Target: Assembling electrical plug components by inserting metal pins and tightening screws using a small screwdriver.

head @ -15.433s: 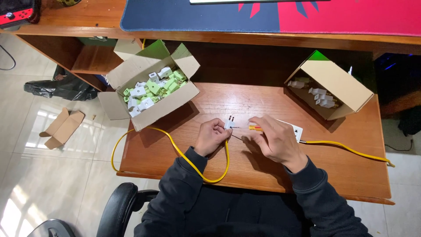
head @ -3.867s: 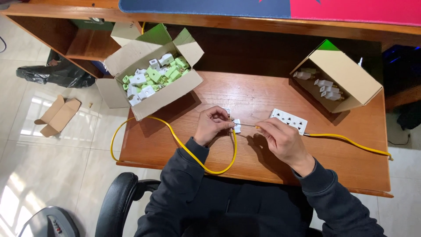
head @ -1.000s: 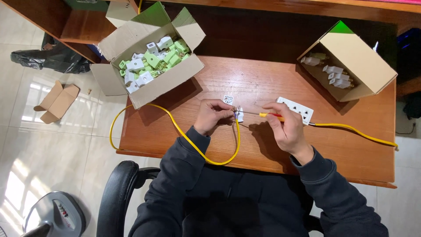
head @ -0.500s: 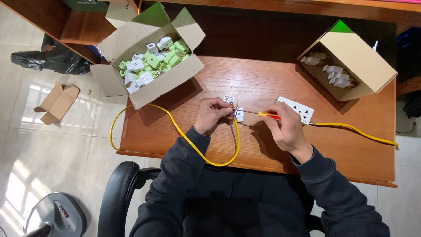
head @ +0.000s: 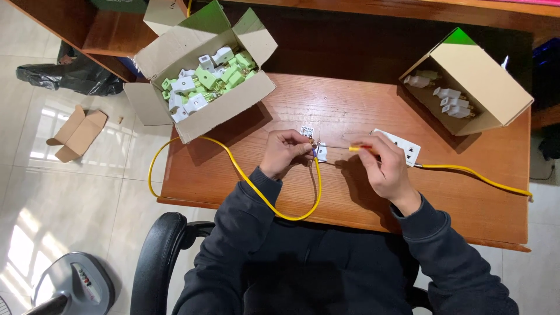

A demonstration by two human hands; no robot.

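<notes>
yellow cable (head: 256, 189) end and white plug (head: 321, 153) pinched steady in the left hand (head: 284, 153), so the right hand (head: 382, 166), fingers clamped on a screwdriver (head: 350, 149), can work it

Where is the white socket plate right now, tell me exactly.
In the head view the white socket plate lies flat on the wooden table, right of centre, just beyond the right hand, with the yellow cable running off rightward.

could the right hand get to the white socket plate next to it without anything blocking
Probably yes. The white socket plate lies flat on the wooden table just beyond the right hand, nothing between them. But that hand's fingers hold a yellow-handled screwdriver, so they are occupied.
</notes>
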